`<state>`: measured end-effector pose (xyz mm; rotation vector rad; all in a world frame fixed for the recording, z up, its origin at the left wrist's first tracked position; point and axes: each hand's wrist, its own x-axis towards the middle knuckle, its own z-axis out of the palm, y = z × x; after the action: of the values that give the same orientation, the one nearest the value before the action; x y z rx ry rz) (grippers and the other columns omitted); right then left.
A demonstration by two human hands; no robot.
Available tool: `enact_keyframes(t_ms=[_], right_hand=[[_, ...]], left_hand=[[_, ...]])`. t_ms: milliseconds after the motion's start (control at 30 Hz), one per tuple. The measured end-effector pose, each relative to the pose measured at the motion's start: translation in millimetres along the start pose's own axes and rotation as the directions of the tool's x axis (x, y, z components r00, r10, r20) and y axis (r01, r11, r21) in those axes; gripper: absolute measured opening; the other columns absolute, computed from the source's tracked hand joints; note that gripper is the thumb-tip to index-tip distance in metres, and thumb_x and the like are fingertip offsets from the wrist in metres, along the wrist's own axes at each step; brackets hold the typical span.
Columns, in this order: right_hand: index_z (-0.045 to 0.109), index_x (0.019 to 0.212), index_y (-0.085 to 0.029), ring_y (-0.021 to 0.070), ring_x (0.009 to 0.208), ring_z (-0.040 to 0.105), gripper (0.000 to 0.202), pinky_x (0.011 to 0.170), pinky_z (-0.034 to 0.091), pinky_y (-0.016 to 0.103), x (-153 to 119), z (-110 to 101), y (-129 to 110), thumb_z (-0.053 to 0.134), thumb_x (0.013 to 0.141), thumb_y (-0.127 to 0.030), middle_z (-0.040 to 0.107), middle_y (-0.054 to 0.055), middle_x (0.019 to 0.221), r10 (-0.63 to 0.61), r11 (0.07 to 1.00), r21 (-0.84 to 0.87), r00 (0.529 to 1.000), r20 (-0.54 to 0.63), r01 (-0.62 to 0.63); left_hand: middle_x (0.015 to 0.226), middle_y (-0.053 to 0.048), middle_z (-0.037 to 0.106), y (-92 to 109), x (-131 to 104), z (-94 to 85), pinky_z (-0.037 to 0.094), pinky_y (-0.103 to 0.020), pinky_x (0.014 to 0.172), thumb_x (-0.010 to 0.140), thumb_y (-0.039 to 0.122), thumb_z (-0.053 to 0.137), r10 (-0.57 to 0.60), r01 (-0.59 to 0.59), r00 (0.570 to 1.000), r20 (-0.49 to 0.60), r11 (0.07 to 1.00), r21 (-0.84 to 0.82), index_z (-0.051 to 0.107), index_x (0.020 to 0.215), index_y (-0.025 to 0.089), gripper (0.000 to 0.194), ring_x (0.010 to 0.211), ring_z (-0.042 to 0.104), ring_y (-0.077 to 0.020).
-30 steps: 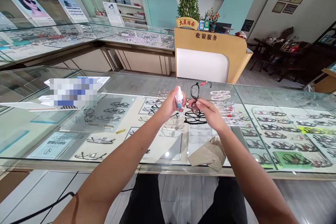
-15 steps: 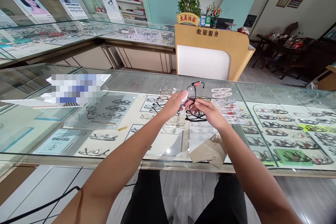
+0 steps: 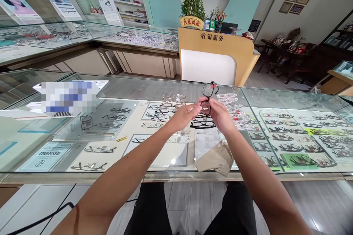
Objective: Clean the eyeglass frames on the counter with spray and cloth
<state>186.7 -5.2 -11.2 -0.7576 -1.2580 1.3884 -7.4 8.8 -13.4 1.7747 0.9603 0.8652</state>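
Observation:
Both hands hold one pair of black-framed glasses [image 3: 209, 89] above the glass counter. The frame is turned upright, one lens above the other, with a small red mark near its top. My left hand [image 3: 187, 114] has its fingers closed at the lower lens. My right hand [image 3: 220, 115] grips the frame from the other side, near the bridge and lower lens. Just below the hands, black glasses [image 3: 203, 124] lie on the counter. Clear-framed glasses [image 3: 227, 96] are stacked to the right. Nearer me is a beige cloth [image 3: 215, 158].
The glass display counter [image 3: 176, 177] spans the view, with rows of glasses at the right. At the left stands a white folded card [image 3: 20, 114]. A thin yellow piece [image 3: 121, 139] lies left of centre. Beyond is a wooden cashier desk [image 3: 248, 58].
The glasses have been turned to a more upright pose and now sit slightly further right against the counter. My left fingers have moved to the lower lens; the white item there no longer shows. The view has shifted.

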Motion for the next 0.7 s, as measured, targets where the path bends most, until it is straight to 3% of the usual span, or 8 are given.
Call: enact_keyframes(t_ms=[100, 200, 333, 400, 500, 600, 667, 700], right_hand=[[0.082, 0.113, -0.027, 0.0312, 0.113, 0.077, 0.048, 0.093, 0.059, 0.043, -0.4, 1.0, 0.3, 0.074, 0.094, -0.07, 0.083, 0.008, 0.116, 0.013, 0.999, -0.039, 1.0, 0.012, -0.012], [0.081, 0.115, -0.026, 0.0314, 0.113, 0.076, 0.051, 0.093, 0.06, 0.044, -0.7, 0.3, -1.9, 0.07, 0.094, -0.072, 0.083, 0.01, 0.116, 0.019, 0.997, -0.068, 1.0, -0.003, -0.019], [0.08, 0.118, -0.025, 0.0281, 0.11, 0.075, 0.049, 0.092, 0.059, 0.04, 0.0, -3.6, -6.6, 0.07, 0.095, -0.068, 0.083, 0.01, 0.118, 0.013, 0.999, -0.047, 0.999, -0.04, -0.015], [0.079, 0.118, -0.025, 0.0275, 0.108, 0.075, 0.049, 0.09, 0.058, 0.04, 0.8, -6.1, -8.6, 0.07, 0.095, -0.067, 0.083, 0.011, 0.117, 0.014, 0.999, -0.042, 0.998, -0.061, -0.016], [0.079, 0.117, -0.026, 0.0273, 0.105, 0.073, 0.047, 0.088, 0.057, 0.04, 2.1, -9.8, -10.0, 0.07, 0.095, -0.066, 0.083, 0.01, 0.116, 0.013, 0.999, -0.028, 0.996, -0.087, -0.016], [0.08, 0.116, -0.025, 0.0255, 0.1, 0.072, 0.044, 0.086, 0.057, 0.039, 3.3, -12.7, -9.4, 0.072, 0.094, -0.063, 0.083, 0.01, 0.113, 0.007, 1.0, 0.013, 0.996, -0.09, -0.006], [0.08, 0.115, -0.025, 0.0247, 0.098, 0.072, 0.043, 0.087, 0.056, 0.038, 4.0, -14.1, -7.9, 0.073, 0.094, -0.062, 0.084, 0.009, 0.111, 0.008, 1.0, 0.021, 0.996, -0.088, -0.006], [0.08, 0.115, -0.025, 0.0247, 0.098, 0.072, 0.044, 0.087, 0.056, 0.038, 4.4, -14.7, -7.0, 0.073, 0.094, -0.062, 0.084, 0.009, 0.111, 0.01, 1.0, 0.015, 0.996, -0.089, -0.008]], left_hand=[[0.068, -0.001, 0.046, 1.7, -0.9, 3.6, 0.031, -0.03, 0.059, 0.098, 0.074, 0.053, -0.014, 0.014, 1.0, -0.009, 0.999, -0.033, 0.044, 0.067, 0.022, 0.061, 0.064, 0.04, -0.0153], [0.072, -0.002, 0.052, 2.8, 0.5, -1.9, 0.039, -0.029, 0.06, 0.097, 0.077, 0.055, -0.011, 0.008, 0.999, -0.051, 0.998, -0.058, 0.05, 0.07, 0.022, 0.061, 0.067, 0.046, -0.0165], [0.076, -0.003, 0.057, -2.8, 9.5, -29.6, 0.05, -0.031, 0.066, 0.088, 0.087, 0.062, -0.031, -0.016, 0.956, -0.292, 0.988, -0.156, 0.06, 0.076, 0.022, 0.066, 0.071, 0.054, -0.0181], [0.074, -0.003, 0.059, -10.9, 16.1, -51.2, 0.048, -0.033, 0.069, 0.089, 0.087, 0.061, -0.043, -0.045, 0.88, -0.473, 0.984, -0.173, 0.061, 0.076, 0.022, 0.067, 0.071, 0.055, -0.0184], [0.075, -0.004, 0.061, -28.6, 24.4, -86.6, 0.042, -0.035, 0.07, 0.095, 0.082, 0.057, -0.137, -0.023, 0.713, -0.688, 0.976, -0.218, 0.059, 0.075, 0.022, 0.063, 0.07, 0.053, -0.0179], [0.075, -0.003, 0.058, -48.3, 28.3, -115.4, 0.041, -0.037, 0.071, 0.099, 0.075, 0.048, -0.263, 0.049, 0.57, -0.779, 0.957, -0.287, 0.056, 0.079, 0.023, 0.056, 0.07, 0.052, -0.018], [0.072, -0.001, 0.052, -59.7, 28.8, -127.0, 0.039, -0.037, 0.07, 0.098, 0.08, 0.039, -0.3, 0.116, 0.514, -0.803, 0.952, -0.282, 0.05, 0.081, 0.025, 0.059, 0.07, 0.05, -0.0182], [0.07, 0.0, 0.047, -64.3, 28.8, -130.3, 0.038, -0.037, 0.069, 0.096, 0.085, 0.032, -0.291, 0.145, 0.522, -0.802, 0.957, -0.252, 0.046, 0.08, 0.026, 0.062, 0.07, 0.048, -0.0186]])
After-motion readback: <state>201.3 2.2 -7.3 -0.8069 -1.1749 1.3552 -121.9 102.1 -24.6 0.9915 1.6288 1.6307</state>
